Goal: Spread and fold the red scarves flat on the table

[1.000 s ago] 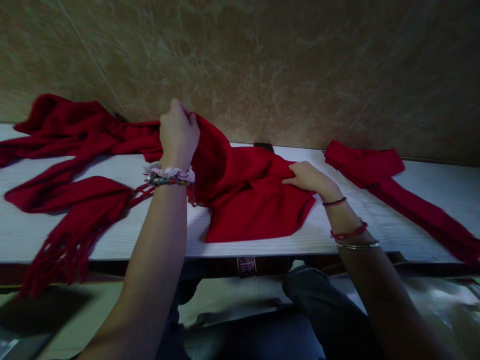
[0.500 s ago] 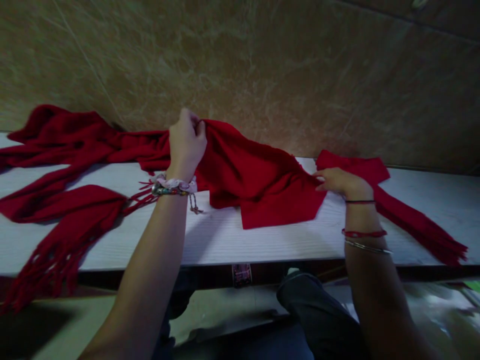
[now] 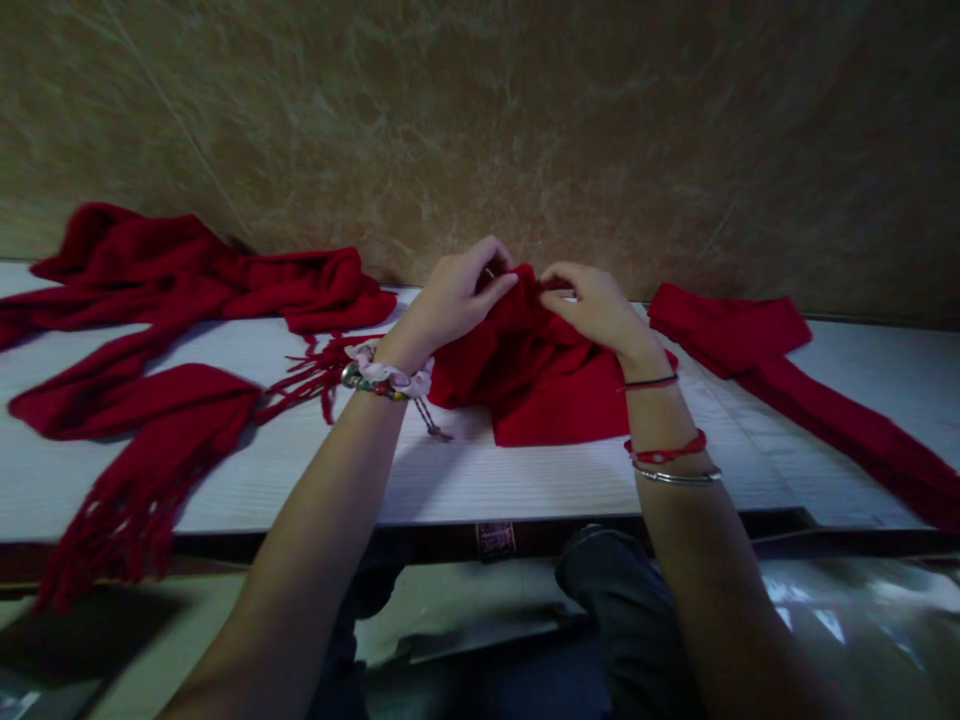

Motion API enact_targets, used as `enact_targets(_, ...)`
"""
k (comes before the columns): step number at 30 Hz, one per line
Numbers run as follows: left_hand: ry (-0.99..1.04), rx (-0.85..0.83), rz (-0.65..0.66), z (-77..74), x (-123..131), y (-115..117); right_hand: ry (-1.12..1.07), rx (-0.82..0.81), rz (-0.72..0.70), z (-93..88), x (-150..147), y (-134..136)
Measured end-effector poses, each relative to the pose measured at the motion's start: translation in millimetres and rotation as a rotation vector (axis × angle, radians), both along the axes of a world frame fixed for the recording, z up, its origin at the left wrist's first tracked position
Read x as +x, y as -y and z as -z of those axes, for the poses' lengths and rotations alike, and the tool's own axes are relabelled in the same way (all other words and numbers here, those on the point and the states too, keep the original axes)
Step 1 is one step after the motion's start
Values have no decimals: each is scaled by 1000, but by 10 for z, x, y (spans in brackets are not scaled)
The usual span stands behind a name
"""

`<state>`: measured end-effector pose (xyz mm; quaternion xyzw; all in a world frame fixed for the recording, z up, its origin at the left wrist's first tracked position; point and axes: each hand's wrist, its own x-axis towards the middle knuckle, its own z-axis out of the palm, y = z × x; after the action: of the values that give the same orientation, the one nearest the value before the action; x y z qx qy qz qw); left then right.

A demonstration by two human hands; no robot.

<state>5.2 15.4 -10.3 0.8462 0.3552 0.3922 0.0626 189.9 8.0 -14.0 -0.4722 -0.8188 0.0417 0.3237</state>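
Note:
A bunched red scarf (image 3: 555, 400) lies in the middle of the white table, its lower part fairly flat and its upper part gathered into folds. My left hand (image 3: 469, 290) pinches the raised top of the cloth between thumb and forefinger. Close beside it, my right hand (image 3: 589, 305) has its thumb and fingers closed at the right side of the same gathered fold. The fingertips of this hand are partly hidden by the cloth. Both forearms reach over the near part of the table.
A crumpled red scarf with fringe (image 3: 187, 400) spreads over the left, its tassels hanging past the front edge. On the right lies a folded red strip of cloth (image 3: 757, 340). A brown marbled wall (image 3: 480, 130) rises behind the white table (image 3: 442, 490).
My left hand has moved right and my right hand has moved left and up, so they are now close together. The scarf between them has gone from stretched out to bunched.

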Motion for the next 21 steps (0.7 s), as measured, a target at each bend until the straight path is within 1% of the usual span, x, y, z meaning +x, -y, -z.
enact_targets(2, 11, -6, -13, -1, -32, -14, -40, -7, -49, 40, 9, -39)
enact_targets(4, 12, -19, -13, -10, -46, -15, -19, -2, -63, 78, -2, -81)
enact_targets(6, 4, -30, -11, -20, -53, -11, 31, 7, -18, 101, -9, -122)
enact_targets(8, -7, -42, -12, -23, -69, -19, 26, 21, 39, 97, 27, -153)
enact_targets(11, -71, -99, 25, -9, -122, -60, -129, 78, 73, 59, 194, -164)
enact_targets(15, -264, -194, 68, 3, -182, -91, -340, 121, 74, 50, 501, -151)
enact_targets(16, -305, -230, 93, 0, -187, -80, -376, 120, 76, 59, 563, -147)
enact_targets(18, -367, -344, 198, -11, -181, -42, -434, 118, 80, 73, 652, -133)
enact_targets(20, -398, -458, 305, -18, -162, -1, -464, 105, 69, 69, 697, -102)
enact_targets(21, -408, -489, 339, -17, -149, 12, -463, 93, 56, 58, 708, -80)
